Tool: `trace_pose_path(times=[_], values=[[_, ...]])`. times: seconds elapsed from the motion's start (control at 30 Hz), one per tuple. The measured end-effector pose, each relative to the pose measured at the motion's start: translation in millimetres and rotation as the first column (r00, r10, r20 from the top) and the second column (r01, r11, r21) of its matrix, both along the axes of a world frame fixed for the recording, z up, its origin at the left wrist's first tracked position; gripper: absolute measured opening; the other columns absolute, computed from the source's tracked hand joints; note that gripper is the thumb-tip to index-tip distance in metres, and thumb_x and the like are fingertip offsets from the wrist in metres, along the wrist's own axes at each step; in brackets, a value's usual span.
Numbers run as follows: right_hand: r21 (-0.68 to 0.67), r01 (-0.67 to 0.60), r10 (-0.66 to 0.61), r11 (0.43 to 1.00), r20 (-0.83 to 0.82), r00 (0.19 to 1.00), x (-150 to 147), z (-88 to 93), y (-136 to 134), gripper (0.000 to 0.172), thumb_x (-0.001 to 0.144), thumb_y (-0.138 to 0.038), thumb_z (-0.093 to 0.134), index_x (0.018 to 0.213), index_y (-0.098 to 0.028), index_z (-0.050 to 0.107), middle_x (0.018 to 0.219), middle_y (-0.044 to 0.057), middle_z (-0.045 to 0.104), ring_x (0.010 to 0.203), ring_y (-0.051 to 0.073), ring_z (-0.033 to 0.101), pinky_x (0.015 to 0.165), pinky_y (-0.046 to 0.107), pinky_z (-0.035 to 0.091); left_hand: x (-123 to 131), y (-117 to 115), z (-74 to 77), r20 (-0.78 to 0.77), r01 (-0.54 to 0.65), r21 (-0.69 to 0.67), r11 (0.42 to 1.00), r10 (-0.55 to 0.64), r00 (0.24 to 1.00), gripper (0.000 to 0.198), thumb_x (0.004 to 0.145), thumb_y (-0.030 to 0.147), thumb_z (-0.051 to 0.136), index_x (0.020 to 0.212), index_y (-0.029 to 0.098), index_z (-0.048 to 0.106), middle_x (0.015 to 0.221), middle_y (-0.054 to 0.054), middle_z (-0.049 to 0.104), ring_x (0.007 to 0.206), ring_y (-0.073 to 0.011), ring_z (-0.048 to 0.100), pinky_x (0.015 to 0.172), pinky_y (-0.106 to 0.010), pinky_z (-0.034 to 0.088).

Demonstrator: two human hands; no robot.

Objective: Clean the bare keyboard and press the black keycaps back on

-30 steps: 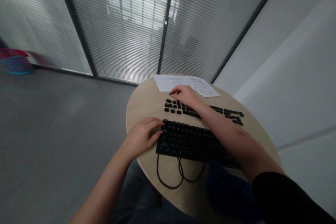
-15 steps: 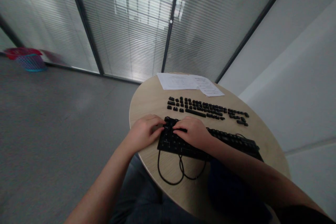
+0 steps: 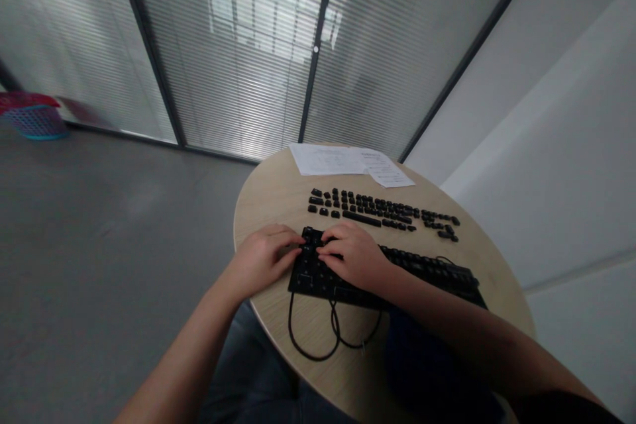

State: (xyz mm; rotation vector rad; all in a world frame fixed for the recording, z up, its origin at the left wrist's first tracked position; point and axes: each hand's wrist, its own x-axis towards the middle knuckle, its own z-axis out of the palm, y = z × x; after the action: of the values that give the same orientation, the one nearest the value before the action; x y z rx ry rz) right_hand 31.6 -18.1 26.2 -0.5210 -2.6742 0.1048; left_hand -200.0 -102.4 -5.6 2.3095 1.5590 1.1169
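Note:
A black keyboard (image 3: pixel 348 295) lies near the front of the round table, with some key positions on its left part bare of keycaps. My left hand (image 3: pixel 263 258) is at the keyboard's left edge, thumb and fingers bent together against its upper left corner. From the right, my right hand (image 3: pixel 355 255) reaches over the keyboard. Its thumb and fingers are pinched close to the keys near that same corner. Whatever sits between those fingertips is too small and dark to make out. Beyond the keyboard, loose black keycaps (image 3: pixel 362 218) lie in rows, including a long space bar.
White printed sheets (image 3: pixel 328 160) lie at the table's (image 3: pixel 263 195) far edge. A black cable (image 3: pixel 318 359) loops below the keyboard. Something dark blue (image 3: pixel 427 364) is under my right forearm. A red and blue basket (image 3: pixel 37 120) stands on the floor by the glass partition.
The whole view has shifted slightly, so the table and hands appear a little lower and further left. Both hands stay at the keyboard's upper left corner, their fingers barely moved.

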Motion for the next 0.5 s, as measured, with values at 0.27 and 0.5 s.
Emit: trace_pose_path(times=[0.27, 0.5], values=[[0.040, -0.053, 0.049, 0.998, 0.106, 0.993, 3.0, 15.4, -5.4, 0.014, 0.093, -0.033, 0.070, 0.090, -0.029, 0.083, 0.130, 0.007, 0.070, 0.120, 0.029, 0.060, 0.101, 0.050, 0.048, 0.4, 0.2, 3.3, -0.012, -0.004, 0.015, 1.000, 0.004, 1.000, 0.018, 0.093, 0.026, 0.059, 0.102, 0.022, 0.075, 0.098, -0.006, 0.077, 0.092, -0.0208, 0.071, 0.082, -0.036, 0.058], [-0.051, 0.199, -0.200, 0.979, -0.009, 0.980, -10.9, 36.9, 85.4, 0.019, 0.094, -0.022, 0.066, 0.105, -0.026, 0.080, 0.127, 0.007, 0.074, 0.118, 0.023, 0.066, 0.107, 0.043, 0.048, -0.9, 2.2, -1.5, 0.012, -0.002, 0.010, 1.000, 0.001, 1.000, 0.020, 0.094, 0.027, 0.058, 0.104, 0.023, 0.075, 0.101, -0.006, 0.077, 0.094, -0.0205, 0.071, 0.083, -0.037, 0.059]])
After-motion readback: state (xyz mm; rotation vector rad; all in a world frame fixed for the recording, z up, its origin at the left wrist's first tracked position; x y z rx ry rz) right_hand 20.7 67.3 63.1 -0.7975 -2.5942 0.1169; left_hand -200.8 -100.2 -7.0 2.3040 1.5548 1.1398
